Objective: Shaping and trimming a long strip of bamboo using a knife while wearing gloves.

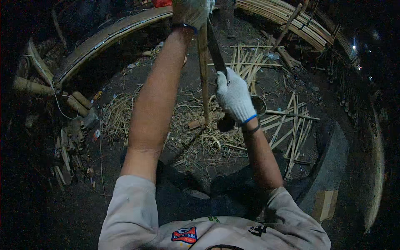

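Note:
My left hand [191, 13], in a white knit glove with a dark blue cuff, reaches to the top edge of the view, where part of it is cut off. It is closed round the upper part of a long bamboo strip [202, 75], whose lower end stands among shavings on the ground. My right hand [234, 92], in a white glove with a blue cuff, grips a machete just right of the strip. The machete's dark blade [215, 48] points up and slightly left, its tip close to the strip near my left hand. My fingers hide the machete's handle.
Bamboo shavings [187, 112] litter the dirt floor before my legs. Split bamboo strips lie crossed in a pile [250, 62] ahead and another pile [293, 125] at right. Long bamboo lengths [287, 23] curve across the far right. Cut bamboo pieces [79, 102] lie at left.

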`<state>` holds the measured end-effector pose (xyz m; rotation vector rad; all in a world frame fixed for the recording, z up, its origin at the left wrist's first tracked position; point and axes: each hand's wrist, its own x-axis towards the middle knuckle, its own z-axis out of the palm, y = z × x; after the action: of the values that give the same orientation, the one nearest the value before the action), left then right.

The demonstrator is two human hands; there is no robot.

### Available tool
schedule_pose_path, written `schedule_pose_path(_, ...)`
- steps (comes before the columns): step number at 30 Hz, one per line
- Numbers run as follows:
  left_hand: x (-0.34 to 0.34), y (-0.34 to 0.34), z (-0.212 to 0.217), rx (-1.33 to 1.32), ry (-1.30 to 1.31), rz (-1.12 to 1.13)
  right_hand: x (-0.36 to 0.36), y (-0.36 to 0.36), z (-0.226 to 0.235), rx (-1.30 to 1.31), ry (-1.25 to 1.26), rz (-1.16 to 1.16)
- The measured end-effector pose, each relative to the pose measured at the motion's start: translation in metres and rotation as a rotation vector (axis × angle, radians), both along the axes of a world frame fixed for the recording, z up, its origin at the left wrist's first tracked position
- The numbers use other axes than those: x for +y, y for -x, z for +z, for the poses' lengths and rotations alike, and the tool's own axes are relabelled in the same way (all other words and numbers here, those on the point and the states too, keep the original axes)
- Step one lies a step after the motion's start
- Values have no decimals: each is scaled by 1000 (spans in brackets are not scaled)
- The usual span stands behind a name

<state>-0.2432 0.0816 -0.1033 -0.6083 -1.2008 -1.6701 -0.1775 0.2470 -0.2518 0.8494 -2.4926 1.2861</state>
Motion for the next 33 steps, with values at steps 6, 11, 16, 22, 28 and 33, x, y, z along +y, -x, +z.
schedule_pose_path(6,-16,2,1,5,8,-44,-10,9,-17,-14,-157,3)
schedule_pose_path(11,-13,-25,1,56,-4,-278,-15,-6,-18,39,-98,-111)
schedule_pose_path(16,-4,-34,3,34,36,104,-6,10,-38,2,-201,20)
schedule_pose_path(22,8,-25,2,115,-3,77,-10,9,-100,-4,-201,-97)
schedule_pose_path(28,-18,-45,-12,20,5,-569,-14,14,-116,-110,-239,-32)
schedule_pose_path(33,-6,-41,-113,-350,54,-244,-6,15,-108,-157,-218,20)
